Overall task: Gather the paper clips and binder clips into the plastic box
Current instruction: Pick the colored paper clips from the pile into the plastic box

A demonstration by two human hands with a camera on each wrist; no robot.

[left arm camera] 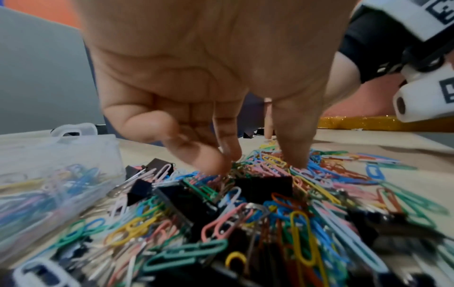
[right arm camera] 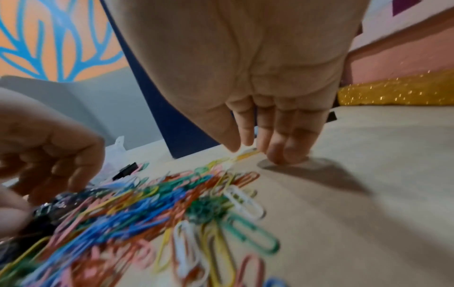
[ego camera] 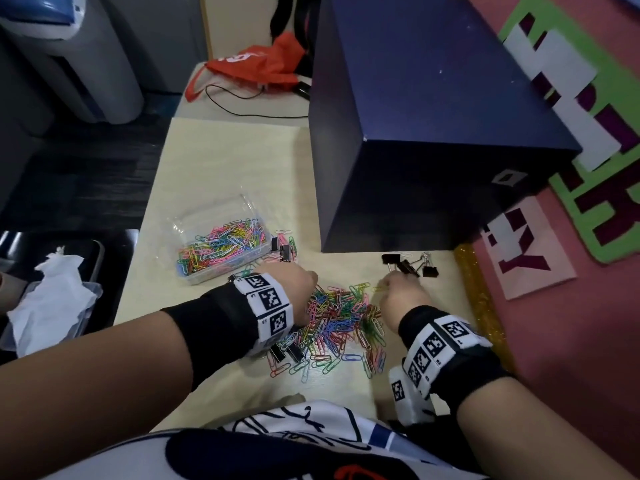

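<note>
A heap of coloured paper clips (ego camera: 341,317) lies on the pale table (ego camera: 225,161) between my hands, with black binder clips (left arm camera: 263,186) mixed into it. The clear plastic box (ego camera: 194,220), partly filled with paper clips, stands to the left of the heap. More binder clips sit beside the box (ego camera: 284,251) and at the far right (ego camera: 410,267). My left hand (left arm camera: 221,161) points down, its fingertips pressing into the heap's left side. My right hand (right arm camera: 260,151) has straight fingers touching the table at the heap's far edge, beside a yellow clip (right arm camera: 245,155).
A large dark blue box (ego camera: 415,133) stands on the table just behind the clips. A gold glitter strip (ego camera: 478,299) edges the table on the right. An orange bag (ego camera: 256,64) and a black cable lie far back. A container with tissue (ego camera: 52,299) sits off the left edge.
</note>
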